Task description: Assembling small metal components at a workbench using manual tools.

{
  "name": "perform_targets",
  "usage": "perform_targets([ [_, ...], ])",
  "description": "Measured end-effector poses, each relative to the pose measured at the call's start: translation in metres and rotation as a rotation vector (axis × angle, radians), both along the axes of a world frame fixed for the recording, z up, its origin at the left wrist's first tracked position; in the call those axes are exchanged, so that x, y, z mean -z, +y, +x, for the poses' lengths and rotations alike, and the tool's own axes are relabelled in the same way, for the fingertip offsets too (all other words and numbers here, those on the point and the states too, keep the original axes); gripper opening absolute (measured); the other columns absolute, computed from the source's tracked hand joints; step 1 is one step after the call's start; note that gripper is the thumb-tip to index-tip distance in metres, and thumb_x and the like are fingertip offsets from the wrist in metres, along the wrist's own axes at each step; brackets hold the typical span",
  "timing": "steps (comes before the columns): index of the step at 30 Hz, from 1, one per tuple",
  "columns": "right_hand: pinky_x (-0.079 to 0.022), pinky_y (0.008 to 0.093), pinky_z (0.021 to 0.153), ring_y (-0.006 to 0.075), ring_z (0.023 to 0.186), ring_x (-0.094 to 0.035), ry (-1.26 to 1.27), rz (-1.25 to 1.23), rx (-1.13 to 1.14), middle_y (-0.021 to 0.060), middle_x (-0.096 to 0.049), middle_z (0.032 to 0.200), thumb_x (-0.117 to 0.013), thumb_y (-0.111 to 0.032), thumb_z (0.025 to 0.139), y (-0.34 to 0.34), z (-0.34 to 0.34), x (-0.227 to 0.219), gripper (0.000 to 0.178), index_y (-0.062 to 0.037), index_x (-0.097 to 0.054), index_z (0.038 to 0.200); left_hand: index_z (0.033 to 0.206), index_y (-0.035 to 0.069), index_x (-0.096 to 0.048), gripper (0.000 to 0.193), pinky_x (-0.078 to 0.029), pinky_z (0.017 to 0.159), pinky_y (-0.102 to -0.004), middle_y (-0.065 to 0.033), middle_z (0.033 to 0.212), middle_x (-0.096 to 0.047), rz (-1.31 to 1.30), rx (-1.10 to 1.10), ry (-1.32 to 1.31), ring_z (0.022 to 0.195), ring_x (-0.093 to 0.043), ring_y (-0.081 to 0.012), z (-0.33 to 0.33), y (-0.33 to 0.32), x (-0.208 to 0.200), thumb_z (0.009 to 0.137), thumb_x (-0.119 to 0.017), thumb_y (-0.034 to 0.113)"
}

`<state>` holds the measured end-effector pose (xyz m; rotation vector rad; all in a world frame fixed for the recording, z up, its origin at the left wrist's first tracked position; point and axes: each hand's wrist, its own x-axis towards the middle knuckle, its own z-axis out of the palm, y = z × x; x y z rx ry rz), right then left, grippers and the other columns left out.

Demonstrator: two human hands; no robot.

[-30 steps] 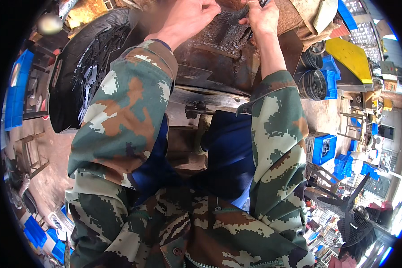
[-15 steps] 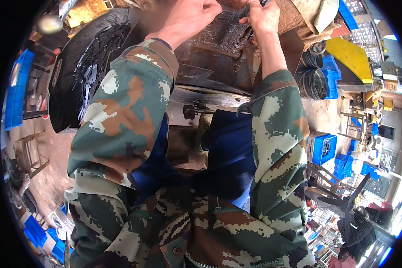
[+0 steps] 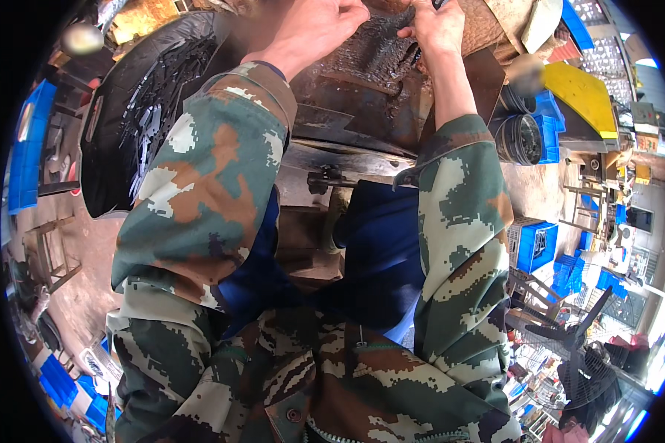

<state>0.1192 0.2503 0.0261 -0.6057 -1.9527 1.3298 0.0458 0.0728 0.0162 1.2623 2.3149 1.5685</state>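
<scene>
While both forearms reach up from the lower edge in camouflage sleeves (image 3: 192, 170), the hands are positioned over the counter (image 3: 318, 122) at the upper edge of the view. The left hand (image 3: 310, 29) has its fingers bent together, tips near the thumb; its grip is narrow, and whether it holds anything cannot be told. The right hand (image 3: 437, 33) has its grip closed on a dark object (image 3: 437, 4), which is located at the upper edge of the view and partly cut off by it; its full shape cannot be told. The right thumb points toward the left hand, and the two hands are apart. Between and below them, the counter surface is dark, wet-looking and rough. A brown cloth (image 3: 484, 26) lies just to the right of the right hand. To the left of the counter, a black liner (image 3: 102, 173) contains loose grey strips (image 3: 149, 122). To the right are a dark bucket (image 3: 521, 140), a blue bin (image 3: 548, 136) beside it, and a yellow panel (image 3: 580, 96) farther out.
</scene>
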Motion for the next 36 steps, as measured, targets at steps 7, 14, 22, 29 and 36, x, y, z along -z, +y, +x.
perform_targets([
  [7, -0.049, 0.0281, 0.039, 0.016, 0.053, -0.059, 0.013, 0.018, -0.002, 0.0077, -0.065, 0.085, -0.067, -0.021, 0.095, 0.0005, 0.0011, 0.0016, 0.024, -0.0009, -0.057, 0.103, 0.097, 0.001, -0.073, 0.022, -0.053, 0.08, -0.0378, -0.0187, 0.094, -0.071, 0.009, 0.015, -0.014, 0.089, -0.069, -0.0316, 0.0012, 0.0011, 0.0022, 0.085, -0.061, 0.015],
  [14, -0.049, 0.0282, 0.039, 0.0159, 0.053, -0.059, 0.01, 0.026, -0.003, 0.0078, -0.065, 0.085, -0.066, -0.021, 0.095, -0.0006, 0.0012, 0.0016, 0.023, -0.0007, -0.057, 0.103, 0.097, 0.001, -0.073, 0.022, -0.053, 0.08, -0.0376, -0.0186, 0.094, -0.072, -0.01, 0.03, -0.057, 0.089, -0.069, -0.0312, 0.0037, -0.0014, -0.0028, 0.085, -0.06, 0.015],
  [22, -0.049, 0.028, 0.038, 0.0162, 0.052, -0.058, 0.02, 0.016, -0.012, 0.0082, -0.065, 0.086, -0.067, -0.021, 0.095, 0.0002, 0.0002, 0.0016, 0.024, -0.001, -0.057, 0.104, 0.096, 0.001, -0.073, 0.021, -0.053, 0.081, -0.039, -0.0191, 0.094, -0.071, 0.022, 0.054, 0.03, 0.09, -0.069, -0.0331, 0.0035, -0.0005, -0.0007, 0.086, -0.06, 0.015],
  [29, -0.049, 0.0281, 0.038, 0.0166, 0.051, -0.058, 0.025, 0.004, -0.022, 0.0081, -0.065, 0.086, -0.066, -0.022, 0.095, 0.0006, 0.0005, 0.0022, 0.025, -0.0009, -0.056, 0.105, 0.096, 0.001, -0.073, 0.022, -0.053, 0.081, -0.0399, -0.0193, 0.094, -0.071, -0.013, 0.068, -0.009, 0.09, -0.068, -0.0337, 0.0048, 0.001, -0.0015, 0.086, -0.06, 0.016],
  [36, -0.049, 0.0283, 0.038, 0.0165, 0.051, -0.058, 0.012, 0.018, -0.009, 0.0081, -0.065, 0.086, -0.066, -0.022, 0.095, -0.001, 0.0013, 0.0015, 0.026, -0.0007, -0.056, 0.106, 0.096, 0.001, -0.073, 0.022, -0.053, 0.082, -0.0408, -0.0195, 0.094, -0.071, -0.009, 0.057, 0.025, 0.092, -0.068, -0.0342, 0.0035, 0.0019, 0.0018, 0.086, -0.06, 0.016],
])
